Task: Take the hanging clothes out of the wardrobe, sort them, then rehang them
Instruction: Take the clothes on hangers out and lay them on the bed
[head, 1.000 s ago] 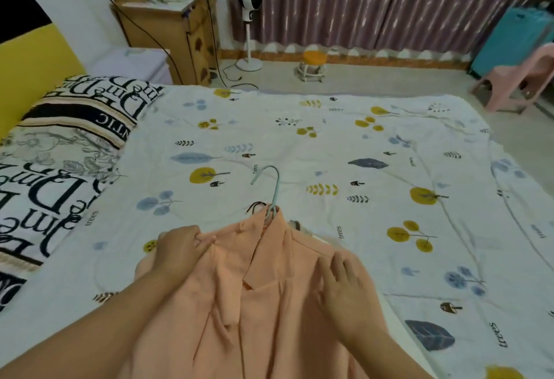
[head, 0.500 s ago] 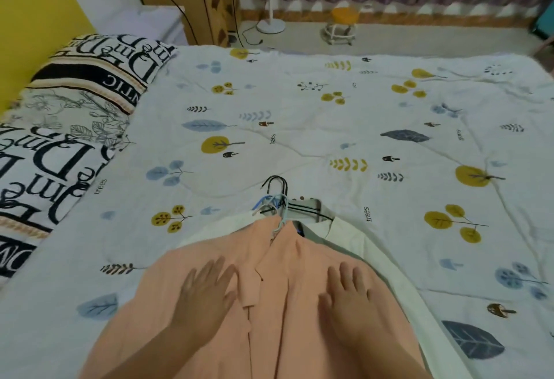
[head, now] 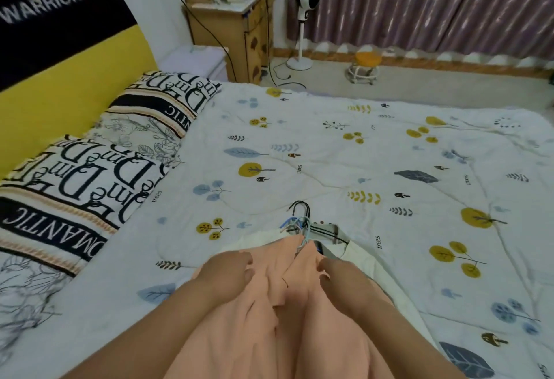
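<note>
Peach shirt [head: 287, 318] is laid at lower centre of the frame, on top of a cream garment [head: 374, 261], both on the bed [head: 329, 153]. Hanger hooks [head: 299, 219] are bunched just above the collar, so several garments are stacked.

Left hand [head: 223, 273]: fingers curled down onto the shirt's shoulder area; whether cloth is gripped or only pressed cannot be told. Right hand [head: 341, 279]: fingers curled at the other shoulder by the collar, same uncertainty.

Step judged: top shirt being straightened or separated from the pile. To be done well: both shoulders should be taken evenly and the placket kept flat. Its own hook should be freed from the tangled hooks before lifting, or the cream garment may be dragged along.

Readable text: "WARRIOR" on the headboard [head: 60, 18], upper left. "ROMANTIC" fragments and "Dme" lettering on the pillows [head: 90, 186], left. "trees" is printed on the bed cover.
</note>
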Demonstrator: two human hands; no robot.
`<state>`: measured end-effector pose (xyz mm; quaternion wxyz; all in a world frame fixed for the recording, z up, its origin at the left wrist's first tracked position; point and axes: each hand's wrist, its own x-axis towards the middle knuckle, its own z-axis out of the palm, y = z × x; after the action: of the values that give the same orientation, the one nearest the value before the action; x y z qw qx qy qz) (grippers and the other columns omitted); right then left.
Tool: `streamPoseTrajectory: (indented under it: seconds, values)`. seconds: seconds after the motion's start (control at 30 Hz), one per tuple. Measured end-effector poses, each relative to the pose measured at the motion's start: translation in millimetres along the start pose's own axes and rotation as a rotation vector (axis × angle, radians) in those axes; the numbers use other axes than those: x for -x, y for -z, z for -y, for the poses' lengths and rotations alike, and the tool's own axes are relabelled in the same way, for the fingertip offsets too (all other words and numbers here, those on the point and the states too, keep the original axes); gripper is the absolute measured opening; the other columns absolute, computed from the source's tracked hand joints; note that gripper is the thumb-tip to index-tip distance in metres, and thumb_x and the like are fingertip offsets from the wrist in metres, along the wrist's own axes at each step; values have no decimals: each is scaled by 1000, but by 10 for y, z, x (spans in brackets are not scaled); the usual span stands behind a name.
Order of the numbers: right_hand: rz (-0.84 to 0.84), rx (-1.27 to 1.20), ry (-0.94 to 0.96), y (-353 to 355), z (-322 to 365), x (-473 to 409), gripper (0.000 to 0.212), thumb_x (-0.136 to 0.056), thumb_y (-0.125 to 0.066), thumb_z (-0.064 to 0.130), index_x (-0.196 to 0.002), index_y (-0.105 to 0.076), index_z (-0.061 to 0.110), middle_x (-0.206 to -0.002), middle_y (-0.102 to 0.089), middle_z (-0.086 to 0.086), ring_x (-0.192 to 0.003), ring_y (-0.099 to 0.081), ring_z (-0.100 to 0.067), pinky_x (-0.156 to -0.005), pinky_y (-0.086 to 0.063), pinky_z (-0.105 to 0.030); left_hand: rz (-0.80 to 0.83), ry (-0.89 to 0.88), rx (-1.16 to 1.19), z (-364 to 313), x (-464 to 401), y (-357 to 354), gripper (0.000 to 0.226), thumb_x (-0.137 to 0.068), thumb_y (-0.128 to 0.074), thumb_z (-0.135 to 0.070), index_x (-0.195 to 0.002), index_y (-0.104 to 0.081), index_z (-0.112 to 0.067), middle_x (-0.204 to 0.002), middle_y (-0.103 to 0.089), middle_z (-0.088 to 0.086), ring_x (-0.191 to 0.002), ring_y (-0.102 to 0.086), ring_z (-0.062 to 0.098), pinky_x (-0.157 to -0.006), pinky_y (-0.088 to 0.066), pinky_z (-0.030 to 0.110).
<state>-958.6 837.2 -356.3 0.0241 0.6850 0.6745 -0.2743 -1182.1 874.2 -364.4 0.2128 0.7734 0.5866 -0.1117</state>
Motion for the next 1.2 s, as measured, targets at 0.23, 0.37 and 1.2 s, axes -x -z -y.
streamPoseTrajectory:
  seconds: [0.23, 0.37, 1.2]
  values:
    - [-93, 25, 214, 483, 907, 437, 37, -96, -42, 24, -131, -49, 22, -135, -51, 0, -122, -49, -17, -97, -39, -27, -158, 42, 115, 215, 1048, 749, 40, -99, -38, -35, -136, -42, -22, -136, -49, -3, -121, -47, 12, -97, -35, 23]
    - [-105, 29, 368, 749, 1591, 811, 36, -98, -41, 28, -133, -47, 23, -135, -49, -1, -121, -48, -18, -94, -38, -26, -273, 111, 175, 458, 1777, 1136, 41, -98, -40, -35, -137, -41, -23, -138, -48, -3, -123, -46, 13, -97, -37, 23]
    - [45, 170, 1301, -665, 5785, 4394, 51, -97, -47, 31, -144, -32, 21, -149, -34, -2, -135, -33, -21, -106, -27, -28, -564, 866, 188, 2096, 7726, 561, 46, -95, -44, -41, -138, -35, -31, -140, -44, -6, -125, -45, 15, -101, -36, 27]
